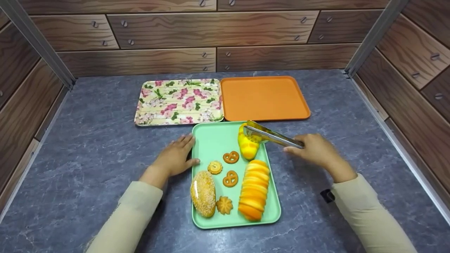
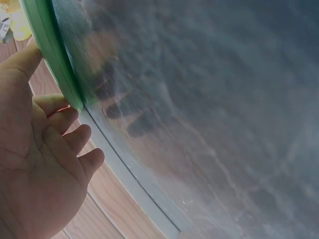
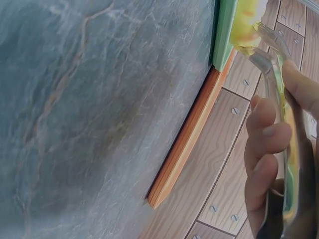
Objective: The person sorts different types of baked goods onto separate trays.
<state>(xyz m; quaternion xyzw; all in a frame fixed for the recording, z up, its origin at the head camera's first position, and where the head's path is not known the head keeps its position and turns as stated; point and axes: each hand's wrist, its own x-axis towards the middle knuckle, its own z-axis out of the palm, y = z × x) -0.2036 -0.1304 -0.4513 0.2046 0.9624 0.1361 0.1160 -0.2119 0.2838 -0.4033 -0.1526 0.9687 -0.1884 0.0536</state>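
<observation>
My right hand (image 1: 314, 149) grips the metal tongs (image 1: 274, 137), fingers curled round the handles as the right wrist view shows. The tips of the tongs straddle the upper part of a yellow croissant-like bread (image 1: 249, 147) at the green tray's far right corner. Whether the bread is lifted I cannot tell. My left hand (image 1: 175, 156) rests against the left edge of the green tray (image 1: 214, 137), its thumb over the rim and fingers loosely extended. On that tray lie a long sliced loaf (image 1: 255, 189), a seeded bun (image 1: 204, 193), pretzels (image 1: 230, 178) and cookies (image 1: 224, 205).
Behind the green tray, a floral tray (image 1: 179, 102) and an orange tray (image 1: 265, 98) stand side by side, close to its far edge. Wood-patterned walls (image 1: 161, 31) enclose the grey marbled table (image 1: 95, 140) at the back and sides.
</observation>
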